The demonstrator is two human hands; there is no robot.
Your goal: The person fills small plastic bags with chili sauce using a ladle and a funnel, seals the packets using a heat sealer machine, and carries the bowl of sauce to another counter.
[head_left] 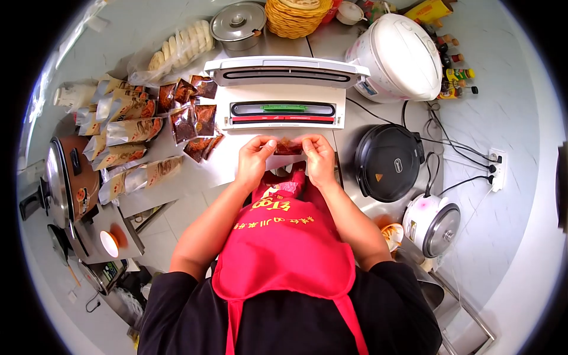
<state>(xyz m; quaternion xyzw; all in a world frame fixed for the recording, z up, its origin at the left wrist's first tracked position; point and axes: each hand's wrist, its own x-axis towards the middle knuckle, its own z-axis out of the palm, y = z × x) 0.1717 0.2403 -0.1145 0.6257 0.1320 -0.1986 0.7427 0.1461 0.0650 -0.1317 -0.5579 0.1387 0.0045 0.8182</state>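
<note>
My left hand (pixel 257 158) and my right hand (pixel 318 156) pinch the two sides of a small clear packet (pixel 287 147) with reddish-brown contents. The packet is at the table's front edge, just in front of a white vacuum sealer (pixel 284 94). The sealer's lid (pixel 287 71) stands raised, and a green strip and a red strip show in its base. Left of the sealer lies a pile of filled, dark red packets (pixel 192 112).
Paper-and-plastic bags (pixel 133 131) stand at the left. A lidded metal pot (pixel 238 25) and a wicker basket (pixel 299 18) are behind. To the right are a large white cooker (pixel 399 58), a black round appliance (pixel 387 163), a smaller cooker (pixel 432 225) and cables.
</note>
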